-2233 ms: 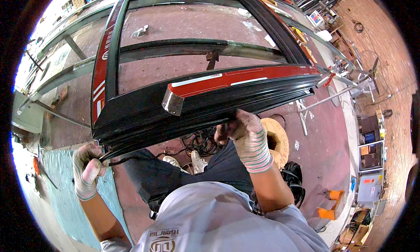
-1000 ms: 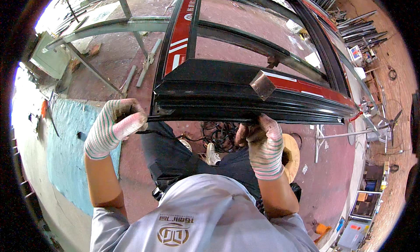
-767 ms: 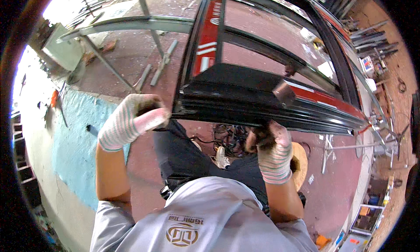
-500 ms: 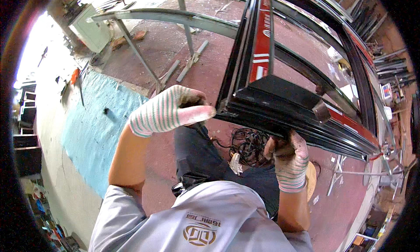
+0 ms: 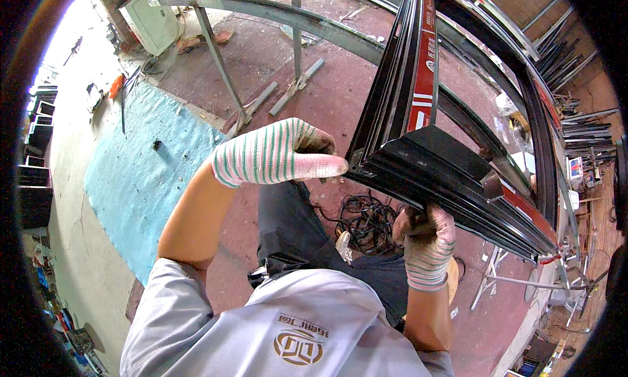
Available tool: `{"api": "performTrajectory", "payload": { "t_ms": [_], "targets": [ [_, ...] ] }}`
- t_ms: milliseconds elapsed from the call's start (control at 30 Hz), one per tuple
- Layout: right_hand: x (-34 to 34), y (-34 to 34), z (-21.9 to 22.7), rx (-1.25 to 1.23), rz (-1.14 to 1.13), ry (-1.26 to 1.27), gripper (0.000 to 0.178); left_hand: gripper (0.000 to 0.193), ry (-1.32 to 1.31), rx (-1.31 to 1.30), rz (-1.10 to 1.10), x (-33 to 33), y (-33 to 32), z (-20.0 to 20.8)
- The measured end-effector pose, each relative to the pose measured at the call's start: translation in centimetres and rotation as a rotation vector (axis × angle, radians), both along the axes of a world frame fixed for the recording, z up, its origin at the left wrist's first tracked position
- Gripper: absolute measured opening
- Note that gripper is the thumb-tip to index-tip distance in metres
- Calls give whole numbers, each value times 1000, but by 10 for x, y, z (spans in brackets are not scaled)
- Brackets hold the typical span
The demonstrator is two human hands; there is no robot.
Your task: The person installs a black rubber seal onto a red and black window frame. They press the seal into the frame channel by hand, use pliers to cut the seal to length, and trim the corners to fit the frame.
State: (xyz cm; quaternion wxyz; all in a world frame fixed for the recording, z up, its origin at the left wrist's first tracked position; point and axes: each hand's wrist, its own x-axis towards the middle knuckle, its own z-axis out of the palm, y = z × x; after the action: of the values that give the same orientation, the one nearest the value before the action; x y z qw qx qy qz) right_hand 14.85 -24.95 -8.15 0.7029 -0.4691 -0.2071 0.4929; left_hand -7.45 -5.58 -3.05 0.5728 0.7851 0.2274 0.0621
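A black metal window frame (image 5: 451, 171) with red strips of film along its bars stands in front of me, its near corner pointing at my body. My left hand (image 5: 278, 153), in a pink glove with green stripes, is at that corner. Its thumb is stretched to the corner's edge and its fingers are bent, with dark fingertips; anything small between them is hidden. Under the near bar, my right hand (image 5: 428, 246), in a matching glove, has its fingers curled up against the underside and grips the frame. Its fingertips are partly covered by the bar.
A grey metal rack (image 5: 275, 20) reaches behind the frame. Coiled black cable (image 5: 367, 223) lies on the reddish floor by my foot. To the left are a light blue sheet (image 5: 147, 174) and a pale cabinet (image 5: 150, 20). Several metal profiles (image 5: 585, 131) are stacked at the right.
The view has shifted a little, so the frame's near corner and my left hand appear farther right. Both hands keep their places at the frame, the left thumb still at the corner.
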Motion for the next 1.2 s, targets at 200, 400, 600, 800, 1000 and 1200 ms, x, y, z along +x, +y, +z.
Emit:
{"api": "performTrajectory", "payload": {
  "t_ms": [200, 400, 600, 800, 1000, 1200],
  "targets": [
    [-19, 13, 9, -122, -15, 57, 35, 42, 31, -78, 27, 3, -4, 13],
    [-17, 14, 3, -43, 134, 151, 33, 42, 69, 30, -17, 6, -2, 19],
    [-47, 34, 18, -120, 87, 67, 35, 42, 61, -35, -18, 6, -4, 18],
    [-43, 34, 17, -47, 184, 150, 31, 43, 96, 114, 0, 9, -5, 15],
    [-45, 40, 13, -55, 317, 24, 29, 45, 94, -29, 50, 13, -17, 21],
    [-51, 46, -16, 3, 145, 53, 28, 42, 56, -359, 208, 27, -31, 15]
  ]
}}
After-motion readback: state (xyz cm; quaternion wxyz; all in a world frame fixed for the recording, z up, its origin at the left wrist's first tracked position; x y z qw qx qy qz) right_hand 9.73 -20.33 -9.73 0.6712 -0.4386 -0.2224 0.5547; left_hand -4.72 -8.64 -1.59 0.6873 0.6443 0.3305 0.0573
